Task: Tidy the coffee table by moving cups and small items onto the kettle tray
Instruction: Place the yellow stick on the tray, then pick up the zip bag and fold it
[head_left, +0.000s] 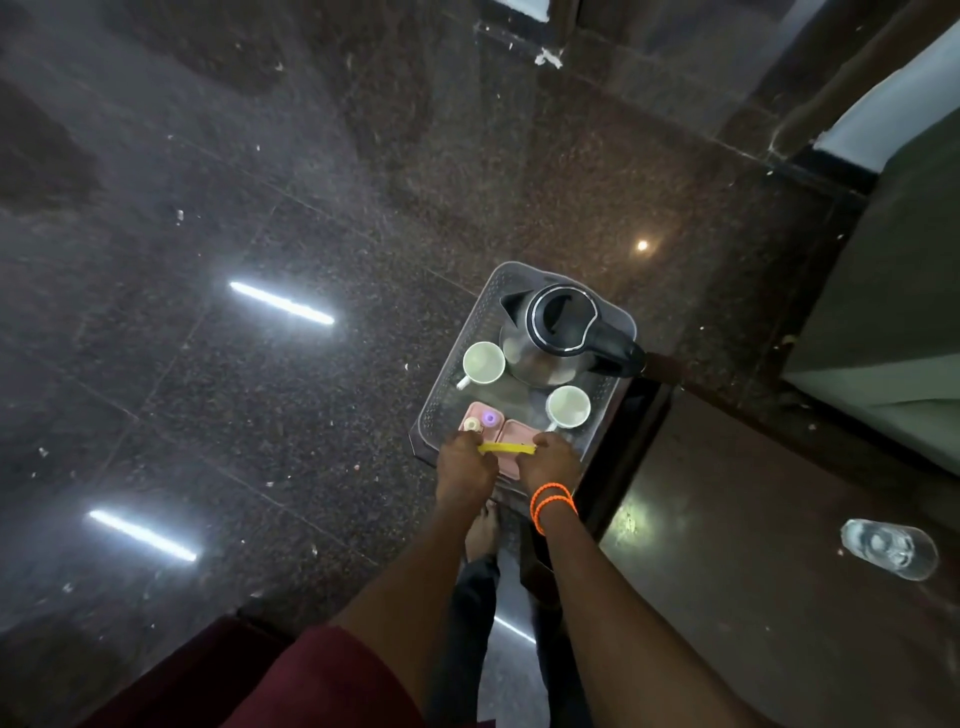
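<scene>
A clear plastic tray (485, 304) carries a steel kettle (558, 332) with a black lid, two white cups (483, 362) (568, 406) and a pink two-part dish (517, 434) with small sachets or pods in its left half. My left hand (462, 462) and my right hand (553, 460) are both at the tray's near edge. Between them they hold a thin yellow strip (506, 448) by its ends, stretched over the pink dish. What the strip is I cannot tell.
The tray sits at the corner of a dark glossy coffee table (753, 519). A clear glass (891, 548) lies on the table at the right. Dark speckled floor spreads to the left. A sofa edge (883, 312) stands at the far right.
</scene>
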